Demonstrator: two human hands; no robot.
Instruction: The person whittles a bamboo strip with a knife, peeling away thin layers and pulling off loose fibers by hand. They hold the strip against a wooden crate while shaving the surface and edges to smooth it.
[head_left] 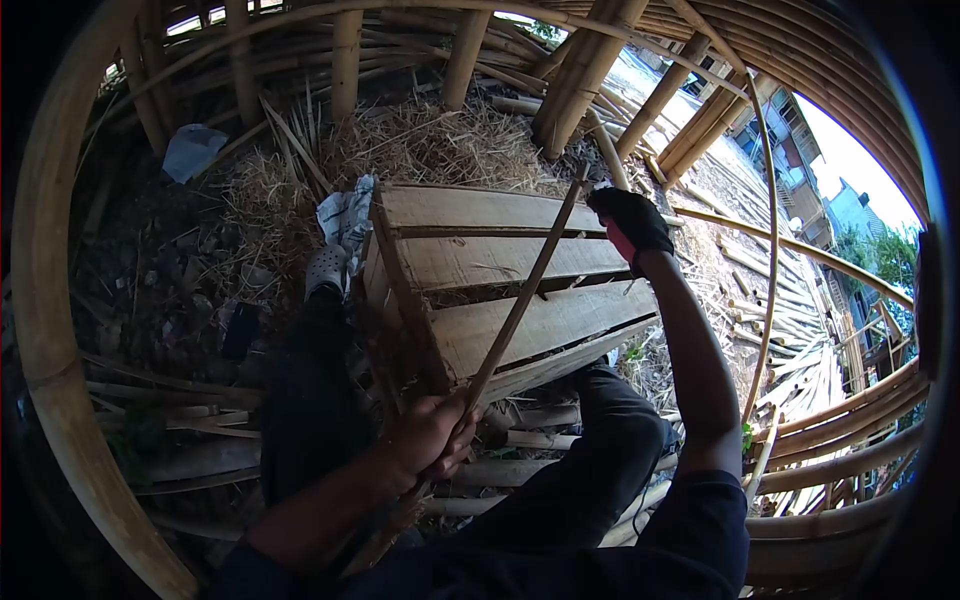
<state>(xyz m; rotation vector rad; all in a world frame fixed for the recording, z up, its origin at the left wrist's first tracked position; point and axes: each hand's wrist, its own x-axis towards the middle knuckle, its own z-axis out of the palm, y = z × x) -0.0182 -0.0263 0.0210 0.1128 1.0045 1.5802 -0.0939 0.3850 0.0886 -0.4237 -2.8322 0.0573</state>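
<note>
Brown strip (528,285) crosses the left hand (428,437) inside curled fingers (463,441).

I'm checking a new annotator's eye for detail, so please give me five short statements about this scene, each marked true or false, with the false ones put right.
1. The left hand is closed around a long stick. True.
2. Both hands are gloved. False: only the right hand is; the left is bare.
3. In this view, the stick slants across the front of a wooden crate. True.
4. The crate's side is one solid panel without gaps. False: gaps show between its slats.
5. Dry straw lies on the ground beyond the crate. True.
</note>
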